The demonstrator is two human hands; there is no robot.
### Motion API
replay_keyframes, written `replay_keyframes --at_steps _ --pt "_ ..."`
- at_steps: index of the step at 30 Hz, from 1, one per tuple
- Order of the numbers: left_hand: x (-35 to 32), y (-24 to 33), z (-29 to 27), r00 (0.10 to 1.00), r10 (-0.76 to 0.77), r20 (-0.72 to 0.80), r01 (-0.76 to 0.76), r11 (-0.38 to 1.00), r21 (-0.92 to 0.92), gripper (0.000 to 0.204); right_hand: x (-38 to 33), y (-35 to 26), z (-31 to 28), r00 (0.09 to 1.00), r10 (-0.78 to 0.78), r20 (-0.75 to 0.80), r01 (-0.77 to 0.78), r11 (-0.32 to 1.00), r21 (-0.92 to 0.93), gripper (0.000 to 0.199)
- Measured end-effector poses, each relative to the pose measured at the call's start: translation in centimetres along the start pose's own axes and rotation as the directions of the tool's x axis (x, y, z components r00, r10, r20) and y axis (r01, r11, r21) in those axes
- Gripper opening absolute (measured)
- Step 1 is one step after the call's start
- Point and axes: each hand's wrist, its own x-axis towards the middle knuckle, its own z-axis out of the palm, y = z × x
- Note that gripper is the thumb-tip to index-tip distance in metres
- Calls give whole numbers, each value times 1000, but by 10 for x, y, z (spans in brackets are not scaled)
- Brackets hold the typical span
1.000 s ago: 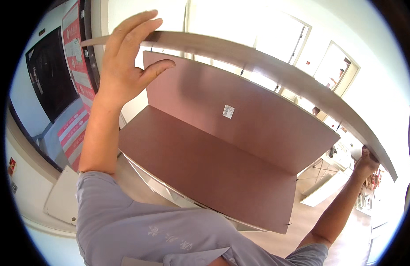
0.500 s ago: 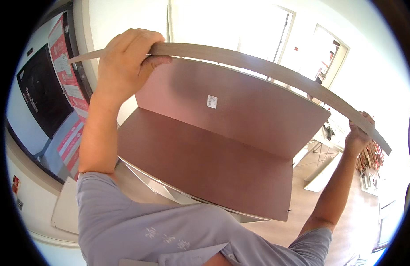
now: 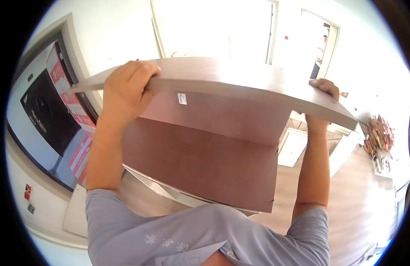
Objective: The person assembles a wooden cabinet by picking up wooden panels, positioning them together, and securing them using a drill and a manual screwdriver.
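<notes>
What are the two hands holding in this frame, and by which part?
Both hold one long brown board: the left hand grips its near edge toward the left end, the right hand grips the edge near the right end.

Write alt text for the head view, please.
Both bare hands, left hand and right hand, grip a long brown wooden board by its ends, held above two joined brown panels. A grey-blue shirt fills the lower edge.

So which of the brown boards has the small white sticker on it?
The upright back board, below the top board that both hands grip. Its sticker sits near the left hand; the lower flat board shows none.
</notes>
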Motion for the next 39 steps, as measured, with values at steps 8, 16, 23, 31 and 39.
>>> replay_keyframes --at_steps 8,16,23,31,39 --pt "-15 78 26 978 -45 203 22 993 115 63 -30 -5 -27 996 -69 56 61 988 140 33" --pt "-41 107 25 977 21 214 -45 993 107 59 -114 41 -124 938 341 -63 -346 920 -185 46" --pt "-43 117 20 985 84 152 -96 993 71 39 -262 162 -146 196 972 -133 -962 164 -219 70" --pt "-71 127 -4 987 88 132 -104 988 117 28 -289 208 -69 -67 997 50 -923 -43 -383 83" --pt "-81 140 -18 985 62 163 -88 983 161 27 -263 220 -101 -285 951 121 -951 -265 -160 41"
